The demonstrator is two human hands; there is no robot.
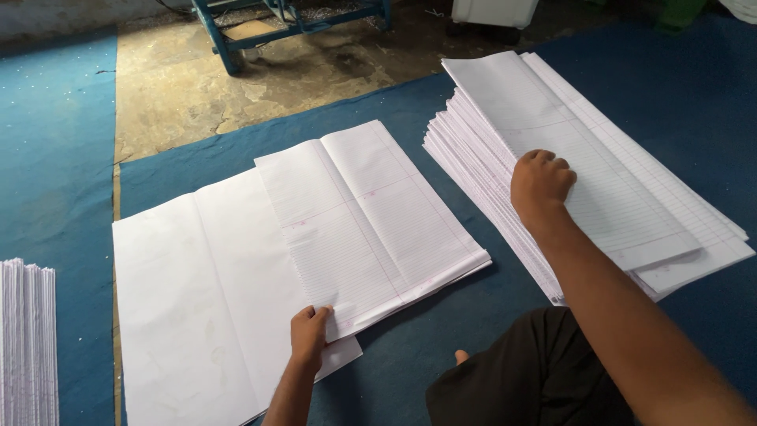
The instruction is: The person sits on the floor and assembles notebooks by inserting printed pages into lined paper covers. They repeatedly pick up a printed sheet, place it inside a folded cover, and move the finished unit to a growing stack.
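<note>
Step in hand: we judge that we are gathering ruled sheets, one hand steadying the small set in the centre of the frame while the other reaches to the big stack at the right.
Left hand: at lower centre, fingers pinched on the near edge of the small ruled set, thumb on top.
Right hand: right of centre, fingers curled and pressing down on the top sheet of the tall ruled stack; we cannot tell whether a sheet is truly gripped.
Where the sheets lie: the small ruled set rests partly on a large plain white sheet, spread at lower left; all lie on the blue mat.
Next move calls for: in our view, separating only the top sheet from the fanned stack without dragging the ones below.
Count: we see two hands, one tall stack at right, one small set in the centre, one plain sheet, and one further paper pile at the left edge.
Beyond: bare floor and a blue metal frame at the top.
</note>
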